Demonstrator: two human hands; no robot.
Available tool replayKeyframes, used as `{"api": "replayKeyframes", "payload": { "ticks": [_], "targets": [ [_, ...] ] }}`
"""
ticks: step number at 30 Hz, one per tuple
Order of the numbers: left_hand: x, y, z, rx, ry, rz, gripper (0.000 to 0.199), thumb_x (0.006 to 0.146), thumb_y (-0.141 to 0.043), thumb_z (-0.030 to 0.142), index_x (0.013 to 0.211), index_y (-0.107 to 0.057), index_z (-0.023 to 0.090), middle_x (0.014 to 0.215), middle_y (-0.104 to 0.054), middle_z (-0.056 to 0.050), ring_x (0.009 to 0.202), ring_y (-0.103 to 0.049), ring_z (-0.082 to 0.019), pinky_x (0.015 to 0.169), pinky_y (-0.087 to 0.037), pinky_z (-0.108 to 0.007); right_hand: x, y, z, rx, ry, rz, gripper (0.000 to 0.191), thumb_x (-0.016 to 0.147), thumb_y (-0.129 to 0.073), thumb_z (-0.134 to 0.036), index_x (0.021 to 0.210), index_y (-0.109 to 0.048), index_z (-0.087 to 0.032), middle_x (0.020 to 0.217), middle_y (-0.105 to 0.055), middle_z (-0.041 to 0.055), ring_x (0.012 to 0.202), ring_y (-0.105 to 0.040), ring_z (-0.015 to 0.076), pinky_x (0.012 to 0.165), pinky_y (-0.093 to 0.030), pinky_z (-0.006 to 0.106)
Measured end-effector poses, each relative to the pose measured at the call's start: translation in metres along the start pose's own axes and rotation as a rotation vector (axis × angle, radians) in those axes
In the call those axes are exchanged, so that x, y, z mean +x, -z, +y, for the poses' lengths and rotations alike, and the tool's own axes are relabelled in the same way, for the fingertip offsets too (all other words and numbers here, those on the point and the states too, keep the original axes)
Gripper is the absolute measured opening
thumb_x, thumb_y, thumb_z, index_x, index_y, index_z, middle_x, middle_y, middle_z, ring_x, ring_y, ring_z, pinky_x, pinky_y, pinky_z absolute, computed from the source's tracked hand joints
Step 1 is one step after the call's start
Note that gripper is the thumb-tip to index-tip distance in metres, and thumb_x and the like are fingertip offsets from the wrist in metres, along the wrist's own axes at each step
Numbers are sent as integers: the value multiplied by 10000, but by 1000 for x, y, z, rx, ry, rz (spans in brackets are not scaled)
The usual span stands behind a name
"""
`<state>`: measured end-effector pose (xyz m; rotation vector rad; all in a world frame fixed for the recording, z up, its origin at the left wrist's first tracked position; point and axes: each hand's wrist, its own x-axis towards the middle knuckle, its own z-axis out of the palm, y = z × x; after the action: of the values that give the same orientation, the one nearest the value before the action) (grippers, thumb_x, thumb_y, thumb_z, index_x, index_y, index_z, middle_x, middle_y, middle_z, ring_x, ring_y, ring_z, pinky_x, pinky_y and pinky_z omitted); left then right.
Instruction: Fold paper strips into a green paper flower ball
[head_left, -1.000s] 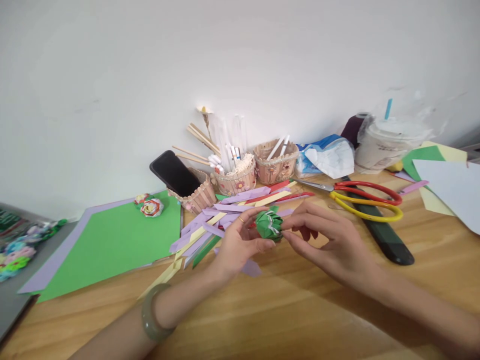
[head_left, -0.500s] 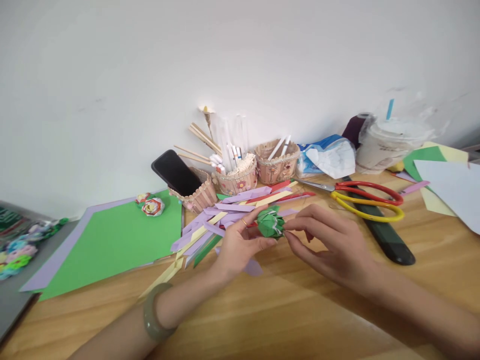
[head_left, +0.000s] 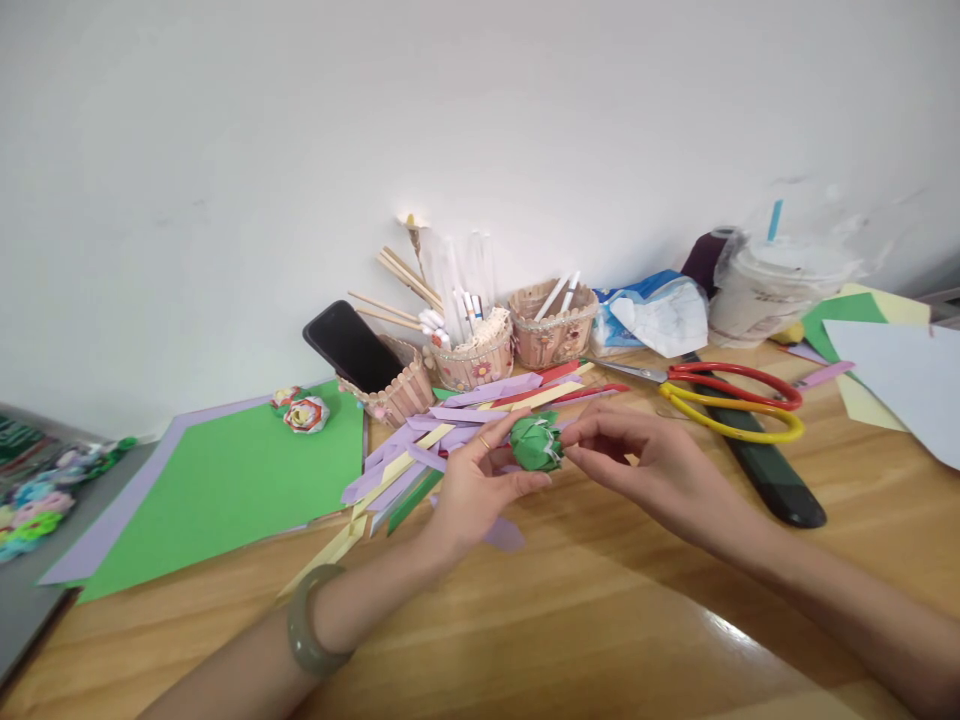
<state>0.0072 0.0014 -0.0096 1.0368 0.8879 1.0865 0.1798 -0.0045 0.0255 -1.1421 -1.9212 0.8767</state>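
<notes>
L hand (head_left: 476,497) has its grip round the green paper ball (head_left: 534,445) above the surface (head_left: 465,630), R hand (head_left: 655,462) w/ fingertips at its jagged edge (can't tell if pinching); prob. v. light, stiffish but crushable, so best held gently by rounded side.

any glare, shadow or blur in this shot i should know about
Head view: a small bright glare on the wooden table at lower right, below the right forearm; head view: a broad soft shadow beside that forearm; head view: fine folds of the green paper piece look soft, and the colourful items at the left edge are blurry.
</notes>
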Motion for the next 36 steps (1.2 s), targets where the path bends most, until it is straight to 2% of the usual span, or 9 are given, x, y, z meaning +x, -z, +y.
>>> {"api": "replayKeyframes", "payload": {
  "ticks": [6, 10, 13, 16, 21, 27, 32, 34, 36],
  "targets": [
    [0, 0, -1, -14, 13, -8, 571, 511, -770, 114, 1053, -645, 242, 1068, -605, -20, 853, -589, -162, 767, -486, -299, 1, 0, 6, 121, -66, -23, 166, 816, -500, -234, 850, -648, -166, 833, -669, 50, 748, -609, 168, 638, -483, 290],
    [0, 1, -1, 3, -8, -11, 579, 505, -776, 120, 1057, -641, 236, 1092, -598, -31, 848, -591, -170, 774, -487, -315, 1, 0, 6, 83, -47, -15, 165, 815, -511, -254, 789, -648, -166, 770, -659, 38, 680, -599, 154, 581, -477, 267],
    [-1, 2, -3, 50, -37, -37, 559, 539, -767, 139, 1072, -626, 233, 1121, -590, -37, 879, -590, -180, 808, -477, -330, 0, -1, 2, -24, 10, 15, 162, 800, -530, -234, 686, -625, -168, 646, -611, 12, 557, -531, 117, 476, -422, 220],
    [-2, 2, -5, 75, -40, -66, 545, 574, -754, 155, 1089, -596, 236, 1049, -626, -31, 888, -594, -187, 813, -471, -334, -1, -4, 1, -166, 114, 85, 166, 777, -522, -170, 627, -593, -166, 567, -546, -2, 487, -466, 96, 429, -374, 206],
    [-3, 2, -5, 48, -37, -71, 511, 580, -759, 160, 1042, -549, 217, 938, -647, -19, 873, -603, -176, 799, -471, -320, -5, -9, 8, -385, 295, 194, 131, 754, -496, -120, 718, -617, -153, 648, -565, 28, 474, -467, 88, 448, -388, 221],
    [-2, 2, -6, 55, -63, -80, 486, 603, -740, 129, 1032, -530, 218, 966, -629, -13, 840, -604, -148, 776, -474, -293, -6, -8, 8, -432, 338, 176, 117, 773, -505, -136, 752, -618, -159, 669, -580, 33, 476, -487, 91, 452, -405, 219],
    [-1, 3, -8, 69, -59, -84, 483, 608, -737, 132, 1035, -524, 206, 932, -628, -21, 838, -601, -154, 751, -482, -289, -10, -13, 10, -620, 376, 280, 107, 777, -531, -142, 719, -616, -172, 658, -607, 29, 474, -502, 92, 444, -391, 215],
    [-1, 3, -8, 65, -71, -82, 474, 605, -738, 132, 1023, -526, 205, 922, -628, -17, 822, -604, -149, 743, -483, -286, -12, -14, 9, -615, 414, 297, 98, 779, -540, -143, 729, -617, -178, 666, -614, 26, 481, -504, 90, 451, -393, 212],
    [-1, 3, -8, 49, -90, -80, 476, 595, -743, 128, 1012, -529, 210, 927, -627, -10, 806, -607, -141, 730, -482, -277, -12, -12, 5, -466, 404, 245, 109, 798, -525, -147, 766, -626, -175, 684, -610, 30, 505, -511, 92, 469, -409, 210]
  ]
}}
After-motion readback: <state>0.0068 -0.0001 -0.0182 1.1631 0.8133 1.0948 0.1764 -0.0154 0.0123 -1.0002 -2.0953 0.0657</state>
